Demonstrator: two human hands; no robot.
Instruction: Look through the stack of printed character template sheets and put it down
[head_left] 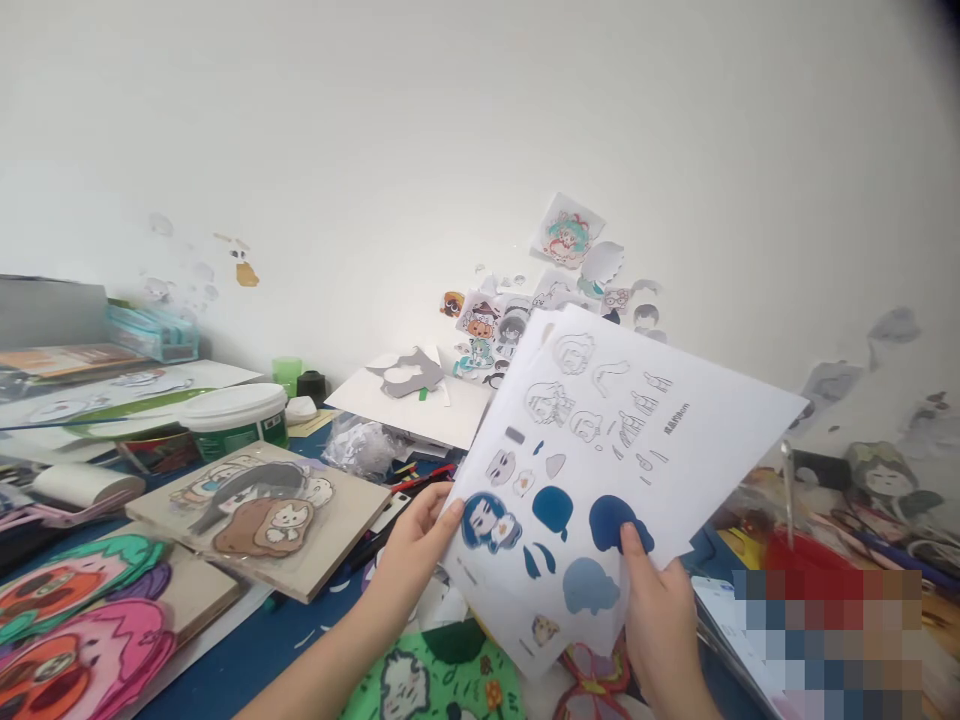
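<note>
Several printed paper sheets (675,420) are held up together in front of me, tilted. The top sheet carries line drawings of cartoon figures and blue cut-out shapes. At its left edge my left hand (424,540) grips the sheets, thumb on top. My right hand (658,600) pinches the lower right edge, its thumb over a dark blue shape. Below the sheets lies a green sheet (450,670) with a white animal drawing, partly covered. Red-and-yellow pieces (592,680) show beside it under the paper's lower edge.
Cartoon cut-outs (262,510) lie on a board at left, beside pink and green figures (82,640). A white-lidded tub (234,415) and crumpled plastic (360,445) stand behind. More drawings (568,232) are fixed on the wall. A red container (806,560) and a phone-like screen (739,625) are at right.
</note>
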